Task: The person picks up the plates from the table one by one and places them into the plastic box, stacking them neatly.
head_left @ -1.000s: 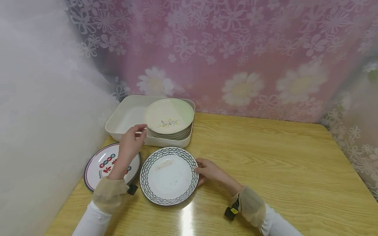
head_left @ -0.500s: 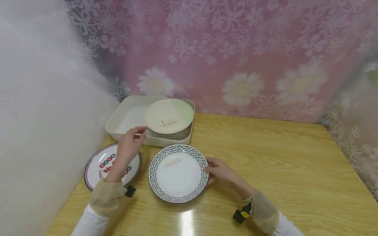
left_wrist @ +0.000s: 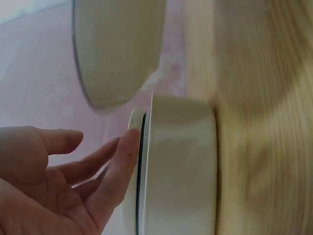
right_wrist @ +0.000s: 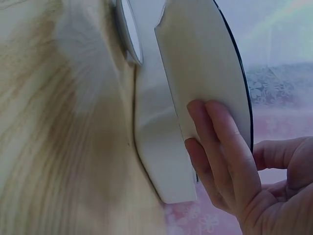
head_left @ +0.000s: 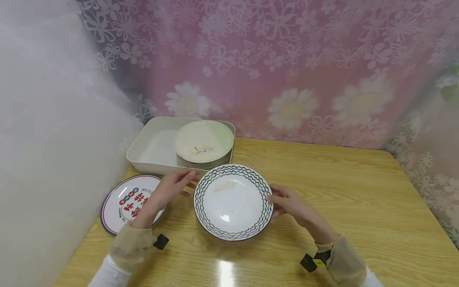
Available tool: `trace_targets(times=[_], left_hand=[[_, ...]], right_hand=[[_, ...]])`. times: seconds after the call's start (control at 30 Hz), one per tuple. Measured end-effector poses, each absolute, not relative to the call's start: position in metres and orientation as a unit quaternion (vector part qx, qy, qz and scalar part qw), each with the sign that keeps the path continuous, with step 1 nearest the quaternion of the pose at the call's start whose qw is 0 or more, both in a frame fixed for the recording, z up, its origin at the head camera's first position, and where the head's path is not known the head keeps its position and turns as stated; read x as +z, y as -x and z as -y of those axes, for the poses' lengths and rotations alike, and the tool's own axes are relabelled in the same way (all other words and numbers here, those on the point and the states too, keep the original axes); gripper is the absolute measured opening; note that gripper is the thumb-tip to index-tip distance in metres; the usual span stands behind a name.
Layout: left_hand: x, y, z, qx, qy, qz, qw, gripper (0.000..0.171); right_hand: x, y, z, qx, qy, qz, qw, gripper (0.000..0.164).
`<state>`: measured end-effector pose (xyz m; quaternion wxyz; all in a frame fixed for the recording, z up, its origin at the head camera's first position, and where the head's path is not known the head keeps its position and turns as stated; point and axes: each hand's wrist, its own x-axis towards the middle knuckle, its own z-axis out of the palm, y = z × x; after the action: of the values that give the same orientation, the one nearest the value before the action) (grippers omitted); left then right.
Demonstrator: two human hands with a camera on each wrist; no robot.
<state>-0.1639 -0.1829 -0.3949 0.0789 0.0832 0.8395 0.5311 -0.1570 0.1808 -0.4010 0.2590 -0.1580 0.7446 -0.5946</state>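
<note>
My right hand [head_left: 292, 203] grips the right rim of a white plate [head_left: 233, 207] with black zigzag lines round its border. In the right wrist view its fingers [right_wrist: 227, 147] lie under the plate's pale underside [right_wrist: 205, 58], which is raised off the table. My left hand [head_left: 170, 191] is beside the plate's left rim, fingers loosely bent and apart from it. From the left wrist, that hand [left_wrist: 63, 191] holds nothing; the plate [left_wrist: 117, 49] hangs beyond its fingertips. A white plate with red lettering [head_left: 118, 203] rests on the table, partly behind my left forearm.
A white rectangular tub [head_left: 154, 145] stands at the back left, with a stack of plates in its right half; the top plate [head_left: 201, 135] bears a yellow sprig. The wooden table [head_left: 340, 191] stretches to the right. A pink floral cloth [head_left: 287, 71] hangs behind.
My right hand has carried the zigzag plate rightward and up, off its place beside the lettered plate. My left hand has moved right and toward me, away from the tub, to the plate's left side.
</note>
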Motion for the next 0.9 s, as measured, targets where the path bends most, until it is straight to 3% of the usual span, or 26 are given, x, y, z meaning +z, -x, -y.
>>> trace_targets(times=[0.27, 0.53, 0.7, 0.9], left_hand=[[-0.399, 0.153, 0.161, 0.624, -0.104, -0.75, 0.191, 0.05], [-0.407, 0.153, 0.162, 0.656, -0.127, -0.701, 0.249, 0.046], [-0.407, 0.153, 0.164, 0.659, -0.144, -0.69, 0.263, 0.044], [-0.405, 0.152, 0.167, 0.666, -0.142, -0.693, 0.236, 0.041]], right_hand=[[-0.39, 0.161, -0.194, -0.606, 0.156, -0.74, 0.246, 0.057], [-0.392, 0.161, -0.2, -0.613, 0.159, -0.735, 0.243, 0.051], [-0.393, 0.16, -0.202, -0.617, 0.165, -0.73, 0.243, 0.053], [-0.391, 0.162, -0.197, -0.611, 0.147, -0.741, 0.234, 0.056]])
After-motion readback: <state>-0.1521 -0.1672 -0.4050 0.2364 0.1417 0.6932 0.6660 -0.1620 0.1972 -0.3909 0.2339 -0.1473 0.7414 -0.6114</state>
